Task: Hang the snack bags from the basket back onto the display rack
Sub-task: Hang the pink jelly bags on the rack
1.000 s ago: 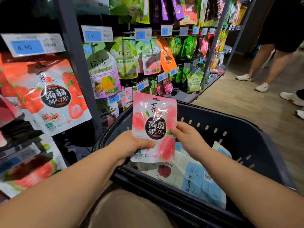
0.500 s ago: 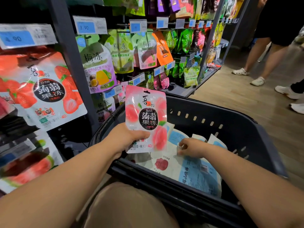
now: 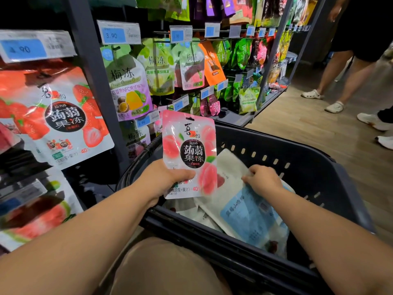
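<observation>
L hand point(image 3: 168, 179) grips the peach snack bag point(image 3: 189, 150) by its lower part, upright over the basket point(image 3: 319, 167) left rim, beside the display rack point(image 3: 91, 71). R hand point(image 3: 263, 179) is inside the basket, fingers curled on the edge of a white bag point(image 3: 229, 167) lying there.

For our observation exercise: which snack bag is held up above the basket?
The pink peach-printed plastic bag, gripped upright by the left hand; the white bag and blue-labelled bag lie in the dark plastic basket.

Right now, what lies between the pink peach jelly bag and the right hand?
Head view: a white pouch in the dark plastic basket, gripped by the right hand, partly behind the left hand's pink peach jelly bag.
</observation>
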A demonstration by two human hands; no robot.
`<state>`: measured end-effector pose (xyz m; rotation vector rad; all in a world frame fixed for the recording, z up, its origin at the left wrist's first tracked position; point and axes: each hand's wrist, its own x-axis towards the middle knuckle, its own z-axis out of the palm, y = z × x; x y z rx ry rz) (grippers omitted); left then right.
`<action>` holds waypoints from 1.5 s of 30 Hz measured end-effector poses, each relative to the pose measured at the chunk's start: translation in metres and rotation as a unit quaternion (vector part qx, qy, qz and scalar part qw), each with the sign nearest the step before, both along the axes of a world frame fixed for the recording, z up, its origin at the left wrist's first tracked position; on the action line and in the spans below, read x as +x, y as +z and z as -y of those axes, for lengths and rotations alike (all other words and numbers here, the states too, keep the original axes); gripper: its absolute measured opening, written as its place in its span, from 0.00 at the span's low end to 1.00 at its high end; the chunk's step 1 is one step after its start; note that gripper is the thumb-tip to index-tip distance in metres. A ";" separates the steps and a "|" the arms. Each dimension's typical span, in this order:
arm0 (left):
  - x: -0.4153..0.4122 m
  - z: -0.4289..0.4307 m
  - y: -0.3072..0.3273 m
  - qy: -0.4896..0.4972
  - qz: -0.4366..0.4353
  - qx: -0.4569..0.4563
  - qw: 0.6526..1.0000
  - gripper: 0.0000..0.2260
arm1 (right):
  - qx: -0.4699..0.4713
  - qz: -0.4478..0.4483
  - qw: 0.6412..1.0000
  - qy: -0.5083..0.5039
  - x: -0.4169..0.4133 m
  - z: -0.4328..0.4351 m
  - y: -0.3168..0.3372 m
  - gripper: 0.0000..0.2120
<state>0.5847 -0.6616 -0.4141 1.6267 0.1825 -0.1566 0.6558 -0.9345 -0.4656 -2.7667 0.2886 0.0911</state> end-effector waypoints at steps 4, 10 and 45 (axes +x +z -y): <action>0.000 -0.001 0.000 0.003 -0.002 -0.003 1.000 0.09 | -0.105 0.075 0.991 -0.034 -0.001 0.006 0.006 0.16; -0.001 0.000 0.001 -0.001 0.003 0.003 1.000 0.09 | -0.031 -0.031 0.999 0.005 -0.001 -0.014 -0.003 0.11; -0.002 -0.002 0.001 0.022 0.023 0.011 0.999 0.08 | -0.111 -0.073 0.977 0.168 -0.027 -0.043 0.004 0.24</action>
